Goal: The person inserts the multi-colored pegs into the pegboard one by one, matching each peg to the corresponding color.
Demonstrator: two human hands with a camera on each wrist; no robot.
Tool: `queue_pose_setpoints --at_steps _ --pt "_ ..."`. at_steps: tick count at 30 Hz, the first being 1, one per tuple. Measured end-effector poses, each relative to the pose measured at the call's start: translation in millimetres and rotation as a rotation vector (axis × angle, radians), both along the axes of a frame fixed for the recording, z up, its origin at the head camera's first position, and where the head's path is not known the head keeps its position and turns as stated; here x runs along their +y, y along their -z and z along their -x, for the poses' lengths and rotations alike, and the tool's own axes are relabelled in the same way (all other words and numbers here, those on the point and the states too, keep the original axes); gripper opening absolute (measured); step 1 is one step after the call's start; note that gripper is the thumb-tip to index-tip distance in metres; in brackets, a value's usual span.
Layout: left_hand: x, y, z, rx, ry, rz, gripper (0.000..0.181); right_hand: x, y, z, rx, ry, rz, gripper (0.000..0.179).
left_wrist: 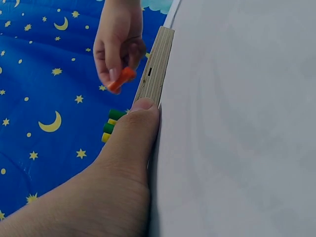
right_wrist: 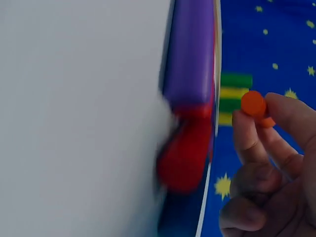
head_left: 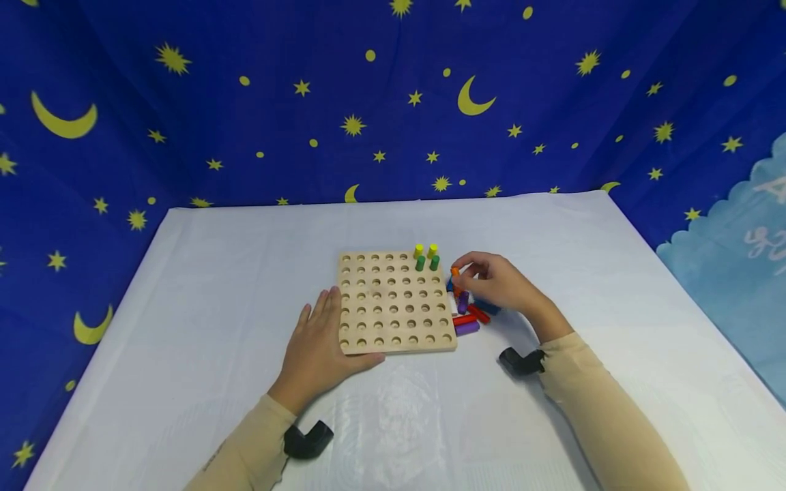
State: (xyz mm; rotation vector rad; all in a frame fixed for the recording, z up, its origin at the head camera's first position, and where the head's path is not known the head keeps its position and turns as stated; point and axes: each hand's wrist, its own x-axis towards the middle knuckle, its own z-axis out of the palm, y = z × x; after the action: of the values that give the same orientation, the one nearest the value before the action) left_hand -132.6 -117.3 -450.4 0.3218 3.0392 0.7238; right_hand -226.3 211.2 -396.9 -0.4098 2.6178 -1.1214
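Note:
A wooden pegboard (head_left: pixel 405 347) with rows of round holes lies flat on the table. My left hand (head_left: pixel 317 344) steadies its near left corner, fingers straight along the left side and thumb (left_wrist: pixel 133 123) against the front edge. Two yellow pegs (head_left: pixel 419 250) and two green pegs (head_left: pixel 434 263) stand in the far right corner holes. Just off the board's right side, my right hand (head_left: pixel 499 281) pinches an orange peg (right_wrist: pixel 253 103) between thumb and fingertips. More orange shows behind it in the right wrist view; whether that is a second peg I cannot tell.
Beside the board's right edge lies a loose heap of pegs: purple (head_left: pixel 467 329), red (head_left: pixel 478 314), blue (head_left: pixel 488 307) and white (head_left: pixel 452 304). A white cloth (head_left: pixel 233 273) covers the table. Behind it hangs a blue curtain (head_left: pixel 276 102) with moons and stars.

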Motion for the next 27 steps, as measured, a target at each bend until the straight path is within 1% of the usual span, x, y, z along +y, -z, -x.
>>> queue_pose_setpoints --at_steps 3,8,16,22,24,27 --pt "0.1 0.4 -0.1 0.000 -0.001 -0.001 0.142 -12.1 1.7 -0.7 0.001 -0.015 0.074 0.027" --pt "-0.1 -0.1 -0.4 -0.001 -0.003 0.001 0.142 -31.2 4.9 -0.1 0.029 -0.004 0.105 0.027" --pt "-0.3 -1.4 -0.4 -0.004 0.001 0.005 0.141 -48.2 7.4 -0.2 0.127 0.028 0.079 0.020" --pt "-0.6 -1.5 -0.1 -0.003 0.001 0.009 0.141 -52.5 9.0 0.0 0.230 0.012 0.040 0.018" --pt "-0.7 -1.3 -0.1 -0.003 0.001 0.010 0.141 -53.7 9.3 0.5 0.245 0.012 0.018 0.017" --pt "-0.8 -1.1 -0.3 -0.007 0.001 0.006 0.141 -54.9 9.8 1.6 0.243 0.021 -0.016 0.015"
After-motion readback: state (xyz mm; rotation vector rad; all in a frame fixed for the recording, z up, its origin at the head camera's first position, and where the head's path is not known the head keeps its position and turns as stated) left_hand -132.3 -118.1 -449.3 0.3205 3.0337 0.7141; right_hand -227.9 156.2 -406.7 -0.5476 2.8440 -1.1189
